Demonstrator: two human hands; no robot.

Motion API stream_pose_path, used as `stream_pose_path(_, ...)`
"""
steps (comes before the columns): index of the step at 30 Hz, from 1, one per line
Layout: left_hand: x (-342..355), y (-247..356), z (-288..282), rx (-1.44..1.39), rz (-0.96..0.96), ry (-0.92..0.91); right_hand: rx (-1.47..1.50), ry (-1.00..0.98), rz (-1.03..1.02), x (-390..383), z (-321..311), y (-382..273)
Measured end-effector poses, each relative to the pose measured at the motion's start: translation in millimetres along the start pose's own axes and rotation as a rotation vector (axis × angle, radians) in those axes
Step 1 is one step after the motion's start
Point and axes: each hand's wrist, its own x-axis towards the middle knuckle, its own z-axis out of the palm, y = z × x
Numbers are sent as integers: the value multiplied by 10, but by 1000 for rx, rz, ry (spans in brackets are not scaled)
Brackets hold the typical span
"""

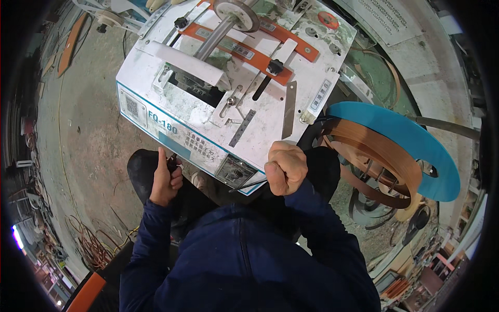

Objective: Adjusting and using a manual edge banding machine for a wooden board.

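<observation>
Right of the person, a large blue disc (pixel 442 177) carries a coil of brown band (pixel 387 148), standing just beside the machine's near right corner and crowding the space next to the right hand (pixel 287 167). A dark hose (pixel 447 128) runs out beyond the disc. On the floor to the lower left lies a tangle of brown strips (pixel 91 244); farther up that side is a long orange strip (pixel 71 46). The person's dark-clad knees flank the machine's front, with a shoe (pixel 199 180) showing between them. The white machine (pixel 197 115) sits directly ahead, its front turned toward the person. Its top is smudged and worn, edged in blue, and bears 2 orange-red bars, 2 black knobs, a red button (pixel 328 20) and a slotted opening. A metal shaft (pixel 215 39) with a wheel (pixel 236 14) rises over the bars and hides part of them. The left hand (pixel 167 180), in front of the machine, has its thumb up and fingers curled around a small dark object (pixel 171 163), mostly covered. The right hand is a tight fist over the near right corner; whether it grips anything, I cannot tell.
</observation>
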Motion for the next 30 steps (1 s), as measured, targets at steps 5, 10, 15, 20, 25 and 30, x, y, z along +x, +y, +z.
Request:
stream_pose_path(5,231,-400,199,399,1027,498,-11,-12,6,11,22,-20)
stream_pose_path(10,211,-236,61,345,682,319,-10,-6,-1,-8,-1,-14)
stream_pose_path(15,146,34,-109,10,-86,7,15,0,4,4,13,-3)
stream_pose_path(20,217,-437,252,455,1036,461,4,-3,-3,-2,17,2)
stream_pose_path(25,375,-367,-129,639,1023,417,2,5,-24,28,26,-32)
stream_pose_path(30,123,-85,68,173,236,223,-10,8,-35,-5,15,8)
